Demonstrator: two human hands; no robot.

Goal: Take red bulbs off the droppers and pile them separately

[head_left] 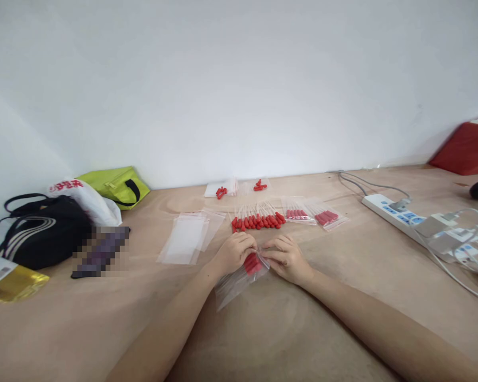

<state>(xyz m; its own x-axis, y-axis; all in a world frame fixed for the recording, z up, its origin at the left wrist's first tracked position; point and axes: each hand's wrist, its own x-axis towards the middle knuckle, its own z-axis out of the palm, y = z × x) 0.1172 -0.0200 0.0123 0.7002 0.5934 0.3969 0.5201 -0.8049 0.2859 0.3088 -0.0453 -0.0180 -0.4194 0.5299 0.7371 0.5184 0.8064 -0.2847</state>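
Plastic bag (pixel 233 289) looks light, floppy, slippery; best held at far-right edge, where left fingers (pixel 247 242), right fingers (pixel 276 255) pinch it.

Left grip (pixel 235 251) and right grip (pixel 290 260): bare hands, uncovered throughout the visible part. Fingers (pixel 276 255) slim, rounded at the joints; nails too small to make out. Left forearm (pixel 183 313) and right forearm (pixel 354 310) also bare, all the way to where the frame cuts them. Both slender, smooth outline, tapering evenly into narrow wrists (pixel 308 277), wider toward the elbow end. One marking: small round spot (pixel 208 275), mole-like, on the left forearm near the wrist. Right forearm looks plain. Upper arms out of frame, so can't tell on sleeves.
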